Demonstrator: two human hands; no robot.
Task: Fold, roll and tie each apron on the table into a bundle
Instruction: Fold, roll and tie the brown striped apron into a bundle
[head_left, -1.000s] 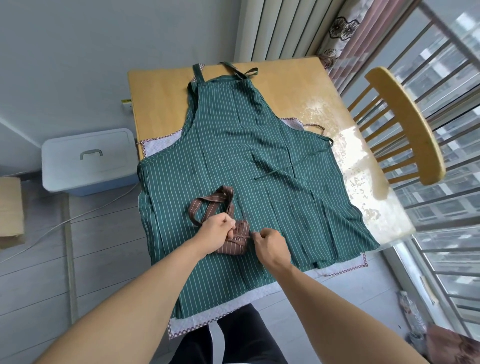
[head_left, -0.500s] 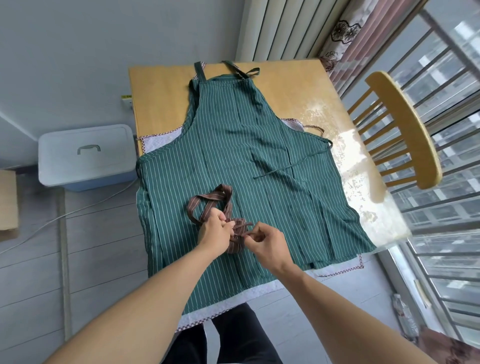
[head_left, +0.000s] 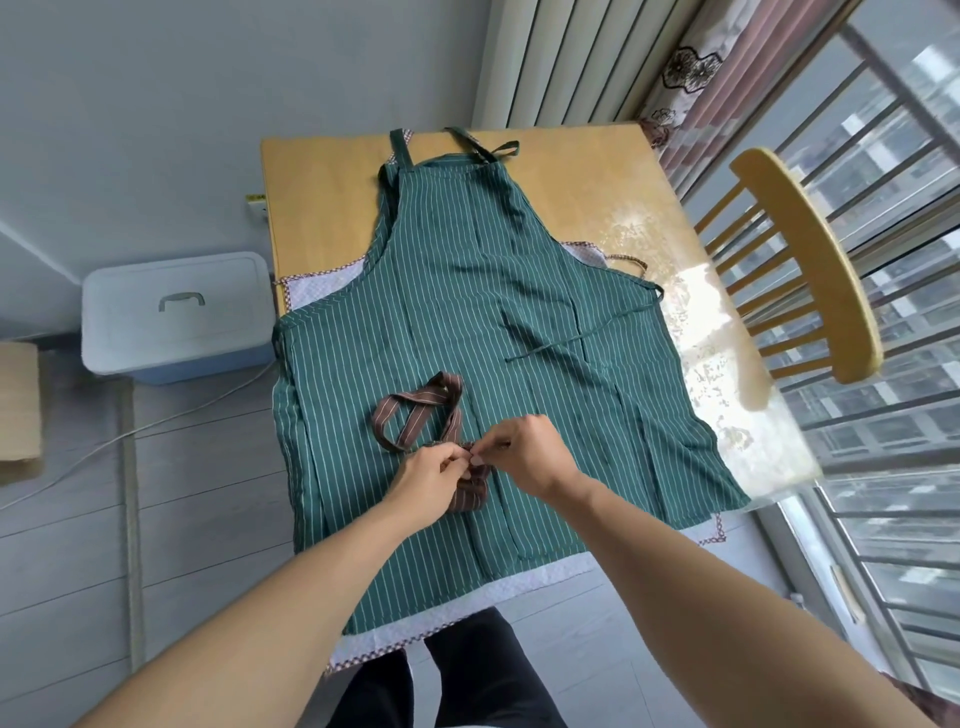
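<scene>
Biggest risk is under you: the green white-striped apron (head_left: 467, 332) lies spread flat over the light wooden worktop (head_left: 322, 208) with its hem hanging off the near edge; drag your forearms back and you could pull it, and the white apron with checked trim (head_left: 317, 278) beneath it, off the worktop; its thin green waist tie (head_left: 576, 338) lies loose across the cloth, well apart from your hands, so no snag there yet. Next: the brown striped rolled apron bundle (head_left: 470, 488) sits on the green cloth, near edge, between your hands; its brown strap loop (head_left: 415, 413) trails slack to the far left; pull the knot unevenly and the roll likely opens or the loop cinches in. Your left hand (head_left: 431, 467) and right hand (head_left: 530, 452) both pinch the strap ends at the knot, fingertips almost touching; lose either pinch and the tie slackens. Around: yellow wooden spindle chair (head_left: 810, 260) to the right, pale blue lidded storage box (head_left: 176, 317) on the floor left; neither in your way.
</scene>
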